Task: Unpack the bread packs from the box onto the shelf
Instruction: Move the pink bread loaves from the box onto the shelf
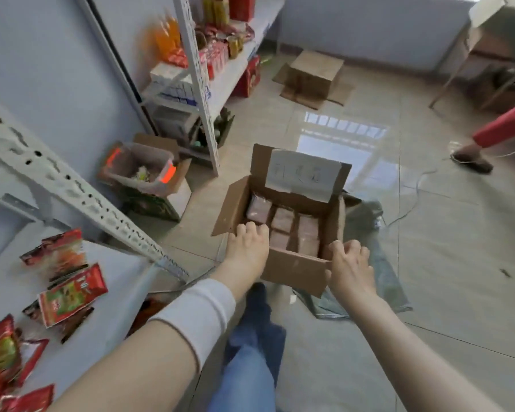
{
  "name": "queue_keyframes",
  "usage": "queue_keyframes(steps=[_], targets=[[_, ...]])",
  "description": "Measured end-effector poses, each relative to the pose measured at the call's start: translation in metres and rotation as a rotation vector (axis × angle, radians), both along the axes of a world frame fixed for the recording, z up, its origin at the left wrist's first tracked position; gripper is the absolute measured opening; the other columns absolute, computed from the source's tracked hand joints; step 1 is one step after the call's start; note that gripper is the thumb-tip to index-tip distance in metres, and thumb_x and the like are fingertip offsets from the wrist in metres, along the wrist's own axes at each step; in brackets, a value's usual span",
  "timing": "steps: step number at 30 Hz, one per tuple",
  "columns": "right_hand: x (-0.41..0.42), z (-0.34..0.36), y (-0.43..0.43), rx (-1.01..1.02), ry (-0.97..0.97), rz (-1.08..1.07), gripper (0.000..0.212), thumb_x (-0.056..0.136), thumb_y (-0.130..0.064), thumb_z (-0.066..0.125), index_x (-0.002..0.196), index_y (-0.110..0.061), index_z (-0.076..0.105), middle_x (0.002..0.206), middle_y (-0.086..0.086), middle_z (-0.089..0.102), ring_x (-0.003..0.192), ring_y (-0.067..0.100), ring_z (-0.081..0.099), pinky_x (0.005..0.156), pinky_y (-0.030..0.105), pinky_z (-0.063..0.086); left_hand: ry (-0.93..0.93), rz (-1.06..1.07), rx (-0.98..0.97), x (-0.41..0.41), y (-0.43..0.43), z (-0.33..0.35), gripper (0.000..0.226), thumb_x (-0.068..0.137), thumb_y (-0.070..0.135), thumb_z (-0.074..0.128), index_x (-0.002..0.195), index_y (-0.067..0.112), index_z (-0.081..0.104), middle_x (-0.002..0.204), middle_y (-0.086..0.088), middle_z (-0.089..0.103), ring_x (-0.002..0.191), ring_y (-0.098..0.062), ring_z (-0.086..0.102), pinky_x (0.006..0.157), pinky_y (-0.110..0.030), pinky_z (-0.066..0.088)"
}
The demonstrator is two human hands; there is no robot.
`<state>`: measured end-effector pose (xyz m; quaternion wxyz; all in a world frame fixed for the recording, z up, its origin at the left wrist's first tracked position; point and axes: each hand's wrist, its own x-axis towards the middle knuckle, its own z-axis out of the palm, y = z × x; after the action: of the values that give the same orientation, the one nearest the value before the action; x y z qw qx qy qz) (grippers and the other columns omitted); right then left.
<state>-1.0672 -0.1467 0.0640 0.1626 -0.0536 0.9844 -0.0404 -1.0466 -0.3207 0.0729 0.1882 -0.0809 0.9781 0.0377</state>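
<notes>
Two hands, left hand [247, 248] and right hand [350, 267], grip the open box's [295, 267] near rim.

Both arms stretched out forward and down, pretty much parallel. Left hand [246, 248] is palm down, fingers curled over an edge, with a white sleeve band round the forearm just behind the wrist. Right hand [350, 267] sits a bit lower, bare arm, fingers hooked and thumb tucked underneath, gripping. Hands are near each other but not touching
</notes>
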Motion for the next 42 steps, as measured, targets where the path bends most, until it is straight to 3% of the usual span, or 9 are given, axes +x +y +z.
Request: queue_keyframes(steps=[7, 13, 17, 21, 28, 33, 37, 40, 42], targets=[[-0.128, -0.122, -0.008, 0.021, -0.242, -0.157, 0.035, 0.09, -0.018, 0.051, 0.124, -0.016, 0.04, 0.126, 0.012, 0.039, 0.116, 0.029, 0.038, 0.089, 0.041, 0.046, -0.17, -0.019, 0.153, -0.147, -0.001, -0.134, 0.032, 0.09, 0.017, 0.053, 0.118, 0.011, 0.039, 0.124, -0.013, 0.046, 0.116, -0.029, 0.044, 0.092, -0.037, 0.042], [-0.217, -0.262, -0.012, -0.085, -0.41, -0.363, 0.063, 0.092, -0.033, 0.053, 0.14, -0.003, 0.026, 0.136, 0.016, 0.037, 0.128, 0.032, 0.036, 0.103, 0.037, 0.035, -0.333, 0.165, 0.312, -0.245, 0.005, -0.28, 0.05, 0.088, 0.026, 0.058, 0.129, 0.006, 0.035, 0.129, -0.017, 0.042, 0.123, -0.033, 0.041, 0.1, -0.039, 0.037], [-0.262, -0.368, -0.014, -0.084, -0.473, -0.508, 0.078, 0.093, -0.035, 0.05, 0.145, 0.004, 0.007, 0.142, 0.02, 0.031, 0.131, 0.033, 0.035, 0.107, 0.036, 0.032, -0.305, 0.367, 0.397, -0.303, 0.012, -0.381, 0.057, 0.088, 0.024, 0.057, 0.134, 0.004, 0.031, 0.134, -0.02, 0.039, 0.125, -0.035, 0.041, 0.102, -0.039, 0.036], [-0.285, -0.437, -0.025, 0.05, -0.468, -0.532, 0.065, 0.098, -0.029, 0.037, 0.143, 0.007, 0.009, 0.144, 0.022, 0.03, 0.132, 0.036, 0.031, 0.107, 0.04, 0.03, -0.233, 0.482, 0.338, -0.331, 0.018, -0.441, 0.068, 0.089, 0.028, 0.057, 0.139, 0.0, 0.02, 0.138, -0.022, 0.034, 0.127, -0.037, 0.037, 0.102, -0.041, 0.034], [-0.292, -0.452, -0.033, 0.018, -0.368, -0.633, 0.039, 0.094, -0.024, 0.045, 0.124, -0.001, 0.034, 0.134, 0.02, 0.044, 0.128, 0.035, 0.028, 0.105, 0.042, 0.021, -0.095, 0.666, 0.354, -0.337, 0.02, -0.456, 0.081, 0.087, 0.024, 0.06, 0.142, -0.005, 0.008, 0.137, -0.024, 0.038, 0.127, -0.039, 0.039, 0.103, -0.041, 0.034], [-0.294, -0.434, -0.028, -0.079, -0.347, -0.673, 0.057, 0.087, -0.03, 0.061, 0.126, 0.001, 0.034, 0.134, 0.019, 0.044, 0.127, 0.033, 0.031, 0.106, 0.039, 0.025, 0.041, 0.739, 0.513, -0.334, 0.013, -0.438, 0.087, 0.079, 0.016, 0.07, 0.138, -0.009, 0.011, 0.14, -0.024, 0.036, 0.131, -0.034, 0.037, 0.107, -0.029, 0.027], [-0.298, -0.416, -0.022, -0.209, -0.36, -0.688, 0.052, 0.085, -0.026, 0.064, 0.126, -0.002, 0.044, 0.134, 0.017, 0.04, 0.123, 0.034, 0.041, 0.103, 0.039, 0.034, 0.123, 0.763, 0.672, -0.325, 0.003, -0.419, 0.058, 0.075, 0.008, 0.073, 0.122, 0.002, 0.04, 0.116, -0.011, 0.048, 0.093, -0.015, 0.051, 0.078, -0.006, 0.032], [-0.296, -0.4, -0.015, -0.328, -0.31, -0.727, 0.053, 0.082, -0.015, 0.068, 0.129, -0.008, 0.044, 0.132, 0.015, 0.043, 0.119, 0.034, 0.048, 0.101, 0.043, 0.04, 0.105, 0.696, 0.674, -0.311, -0.006, -0.406, 0.039, 0.074, 0.009, 0.073, 0.106, 0.013, 0.051, 0.113, -0.007, 0.047, 0.079, -0.006, 0.047, 0.073, -0.006, 0.03], [-0.291, -0.386, -0.011, -0.411, -0.247, -0.745, 0.054, 0.079, -0.012, 0.07, 0.127, -0.009, 0.045, 0.127, 0.014, 0.053, 0.118, 0.032, 0.051, 0.099, 0.04, 0.042, 0.122, 0.71, 0.735, -0.3, -0.01, -0.394, 0.036, 0.074, 0.007, 0.073, 0.099, 0.02, 0.049, 0.114, -0.005, 0.048, 0.086, -0.007, 0.048, 0.077, -0.009, 0.034]])
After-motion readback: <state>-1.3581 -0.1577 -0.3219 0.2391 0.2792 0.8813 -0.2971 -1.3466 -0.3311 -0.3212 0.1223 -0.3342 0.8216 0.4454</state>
